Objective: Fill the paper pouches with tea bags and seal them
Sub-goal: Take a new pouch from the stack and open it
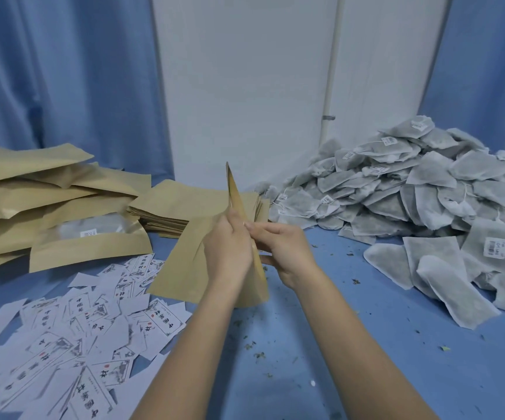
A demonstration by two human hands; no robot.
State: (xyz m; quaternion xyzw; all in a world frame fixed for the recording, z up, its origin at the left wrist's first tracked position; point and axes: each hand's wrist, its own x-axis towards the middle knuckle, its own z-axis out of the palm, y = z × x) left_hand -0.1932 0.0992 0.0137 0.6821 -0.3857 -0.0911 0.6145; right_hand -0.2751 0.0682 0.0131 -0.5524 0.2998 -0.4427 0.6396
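Observation:
I hold one brown paper pouch (235,194) upright and edge-on over the middle of the blue table (366,344). My left hand (227,247) grips its left face and my right hand (281,247) pinches its right edge. Another empty pouch (181,262) lies flat just behind my left hand. A stack of flat empty pouches (181,207) sits behind it. A large heap of grey tea bags (421,189) with paper tags fills the right side. Filled pouches (48,207), one showing a clear window, are piled at the left.
Several white printed labels (72,338) are scattered over the front left of the table. Loose tea crumbs dot the blue surface in front of me. Blue curtains (63,71) and a white wall (245,71) stand behind the table.

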